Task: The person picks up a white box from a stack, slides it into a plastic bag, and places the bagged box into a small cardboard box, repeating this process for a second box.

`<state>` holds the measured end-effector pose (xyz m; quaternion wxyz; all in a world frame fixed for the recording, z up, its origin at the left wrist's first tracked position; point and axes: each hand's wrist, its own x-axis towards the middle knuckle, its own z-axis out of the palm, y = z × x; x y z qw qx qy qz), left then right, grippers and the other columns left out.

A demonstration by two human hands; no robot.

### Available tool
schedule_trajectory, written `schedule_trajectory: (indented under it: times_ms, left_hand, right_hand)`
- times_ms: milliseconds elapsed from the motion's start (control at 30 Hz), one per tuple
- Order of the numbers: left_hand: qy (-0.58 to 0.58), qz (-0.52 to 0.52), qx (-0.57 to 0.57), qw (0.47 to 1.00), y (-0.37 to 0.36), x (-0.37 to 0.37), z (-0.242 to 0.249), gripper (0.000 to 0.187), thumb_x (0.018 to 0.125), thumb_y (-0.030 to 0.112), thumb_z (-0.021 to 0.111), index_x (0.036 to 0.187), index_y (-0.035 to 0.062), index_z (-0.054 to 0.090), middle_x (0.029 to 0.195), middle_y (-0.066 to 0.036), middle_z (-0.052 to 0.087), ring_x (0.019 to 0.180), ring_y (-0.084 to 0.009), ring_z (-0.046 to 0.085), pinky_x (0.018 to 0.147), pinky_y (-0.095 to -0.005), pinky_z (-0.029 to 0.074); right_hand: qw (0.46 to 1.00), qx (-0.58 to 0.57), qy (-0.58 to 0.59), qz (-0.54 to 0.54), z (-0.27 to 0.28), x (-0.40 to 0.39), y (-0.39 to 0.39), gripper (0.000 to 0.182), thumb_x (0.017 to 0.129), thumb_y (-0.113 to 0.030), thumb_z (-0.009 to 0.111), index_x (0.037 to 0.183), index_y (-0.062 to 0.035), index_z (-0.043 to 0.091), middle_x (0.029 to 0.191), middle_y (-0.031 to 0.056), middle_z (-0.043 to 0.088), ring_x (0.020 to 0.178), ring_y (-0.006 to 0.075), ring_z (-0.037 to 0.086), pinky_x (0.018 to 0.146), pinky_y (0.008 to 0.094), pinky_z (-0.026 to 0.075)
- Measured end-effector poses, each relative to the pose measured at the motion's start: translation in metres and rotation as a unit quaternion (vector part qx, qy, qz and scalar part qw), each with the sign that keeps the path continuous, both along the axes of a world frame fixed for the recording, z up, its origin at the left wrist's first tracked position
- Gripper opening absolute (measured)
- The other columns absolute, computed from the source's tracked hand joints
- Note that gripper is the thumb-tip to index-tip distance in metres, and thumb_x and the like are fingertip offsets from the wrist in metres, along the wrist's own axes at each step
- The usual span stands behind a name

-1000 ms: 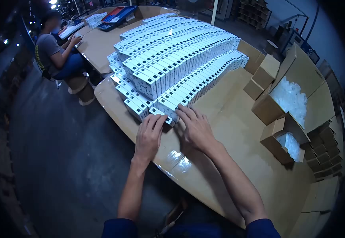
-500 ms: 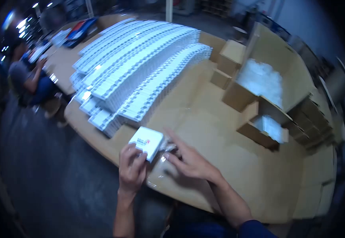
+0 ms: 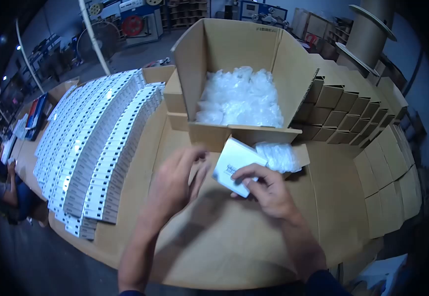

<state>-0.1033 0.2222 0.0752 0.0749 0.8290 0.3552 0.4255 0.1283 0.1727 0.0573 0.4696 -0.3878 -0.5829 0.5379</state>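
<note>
Reaching forward from the lower edge of view, both forearms extending over the cardboard-covered bench (image 3: 234,246). Right hand (image 3: 268,190) gripping the small white box (image 3: 236,165) along its near edge, fingers curled over the top face, thumb underneath, holding it tilted just above the bench. Left hand (image 3: 175,185) hovering just left of the box, fingers loosely spread and open, holding nothing, fingertips near the box's left corner but apart from it.

Lying directly behind the box: a small plastic bag (image 3: 279,157), resting on the front flap of the large open carton (image 3: 209,74) filled with clear bags. Running along the left: rows of white boxes (image 3: 96,153), packed edge to edge toward the bench's far-left edge. Stacking up on the right: folded brown cartons (image 3: 387,163), well apart from the hands. Remaining open: bare cardboard between the forearms and toward the near bench edge.
</note>
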Motion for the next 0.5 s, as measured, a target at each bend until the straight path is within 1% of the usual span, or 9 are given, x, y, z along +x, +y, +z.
schedule_trajectory:
  times_ms: [33, 100, 167, 233, 267, 333, 400, 433, 500]
  left_hand:
    - [0.002, 0.010, 0.032, 0.999, 0.033, 0.017, 0.007, 0.026, 0.085, 0.004, 0.076, 0.106, -0.0023, 0.062, 0.096, -0.017, 0.069, 0.086, -0.0315, 0.070, 0.078, -0.0383, 0.056]
    - [0.054, 0.008, 0.028, 0.998, 0.098, 0.043, 0.023, 0.027, 0.087, 0.008, 0.075, 0.109, -0.0011, 0.061, 0.103, -0.020, 0.067, 0.097, -0.0387, 0.067, 0.083, -0.0458, 0.054]
    - [0.103, 0.015, 0.050, 0.993, 0.173, 0.066, 0.017, 0.027, 0.083, 0.006, 0.077, 0.105, -0.0037, 0.064, 0.097, -0.021, 0.070, 0.089, -0.0366, 0.070, 0.079, -0.0445, 0.056]
    - [0.235, 0.074, 0.009, 0.969, 0.231, 0.083, 0.006, 0.029, 0.081, 0.013, 0.079, 0.102, -0.0033, 0.066, 0.098, -0.023, 0.071, 0.092, -0.0393, 0.070, 0.082, -0.0471, 0.056]
    - [0.264, 0.090, 0.011, 0.960, 0.250, 0.089, -0.005, 0.028, 0.082, 0.014, 0.078, 0.101, -0.0031, 0.067, 0.098, -0.023, 0.071, 0.093, -0.0401, 0.070, 0.082, -0.0474, 0.056]
    - [0.322, 0.120, 0.011, 0.939, 0.281, 0.098, -0.028, 0.026, 0.082, 0.016, 0.077, 0.098, -0.0025, 0.068, 0.097, -0.024, 0.071, 0.094, -0.0418, 0.070, 0.083, -0.0479, 0.057]
    - [0.332, 0.115, -0.004, 0.936, 0.313, 0.102, -0.038, 0.025, 0.085, 0.018, 0.075, 0.099, -0.0019, 0.069, 0.098, -0.023, 0.073, 0.094, -0.0424, 0.070, 0.084, -0.0481, 0.057]
    - [0.337, 0.113, -0.011, 0.935, 0.319, 0.104, -0.038, 0.024, 0.086, 0.018, 0.074, 0.099, -0.0016, 0.069, 0.098, -0.023, 0.073, 0.094, -0.0427, 0.070, 0.085, -0.0482, 0.057]
    - [0.236, 0.116, -0.025, 0.964, 0.315, 0.103, -0.034, 0.023, 0.088, 0.018, 0.073, 0.099, -0.0017, 0.070, 0.092, -0.023, 0.073, 0.092, -0.0405, 0.072, 0.084, -0.0471, 0.058]
  right_hand:
    - [0.999, 0.035, -0.016, -0.033, 0.010, 0.011, 0.011, 0.021, 0.103, 0.002, 0.050, 0.114, 0.0012, 0.068, 0.104, 0.0053, 0.065, 0.087, 0.0100, 0.063, 0.076, 0.0254, 0.055]
    - [0.980, 0.107, -0.137, -0.097, 0.026, 0.040, 0.043, 0.023, 0.097, -0.007, 0.062, 0.117, -0.0092, 0.073, 0.091, 0.0013, 0.060, 0.073, 0.0070, 0.049, 0.063, 0.0244, 0.042]
    - [0.933, 0.194, -0.249, -0.173, 0.045, 0.054, 0.072, 0.027, 0.094, -0.015, 0.065, 0.120, -0.0139, 0.074, 0.091, 0.0089, 0.062, 0.081, 0.0169, 0.059, 0.075, 0.0311, 0.050]
    - [0.895, 0.230, -0.308, -0.226, 0.050, 0.062, 0.104, 0.029, 0.094, -0.018, 0.065, 0.121, -0.0150, 0.074, 0.097, 0.0161, 0.064, 0.094, 0.0277, 0.063, 0.088, 0.0378, 0.050]
    - [0.873, 0.248, -0.336, -0.252, 0.054, 0.064, 0.120, 0.030, 0.093, -0.020, 0.065, 0.122, -0.0156, 0.074, 0.100, 0.0197, 0.065, 0.101, 0.0331, 0.064, 0.095, 0.0411, 0.050]
    - [0.884, 0.247, -0.319, -0.235, 0.062, 0.068, 0.144, 0.032, 0.092, -0.021, 0.066, 0.122, -0.0149, 0.074, 0.112, 0.0261, 0.065, 0.114, 0.0403, 0.060, 0.108, 0.0450, 0.042]
    - [0.874, 0.260, -0.342, -0.226, 0.062, 0.071, 0.165, 0.035, 0.091, -0.021, 0.065, 0.124, -0.0140, 0.073, 0.117, 0.0291, 0.067, 0.119, 0.0416, 0.060, 0.121, 0.0457, 0.032]
    - [0.874, 0.265, -0.345, -0.217, 0.060, 0.074, 0.176, 0.035, 0.091, -0.020, 0.066, 0.125, -0.0151, 0.073, 0.115, 0.0253, 0.067, 0.112, 0.0366, 0.062, 0.112, 0.0427, 0.038]
    - [0.873, 0.273, -0.351, -0.198, 0.057, 0.078, 0.196, 0.034, 0.093, -0.018, 0.068, 0.127, -0.0171, 0.073, 0.112, 0.0177, 0.066, 0.097, 0.0267, 0.065, 0.092, 0.0366, 0.052]
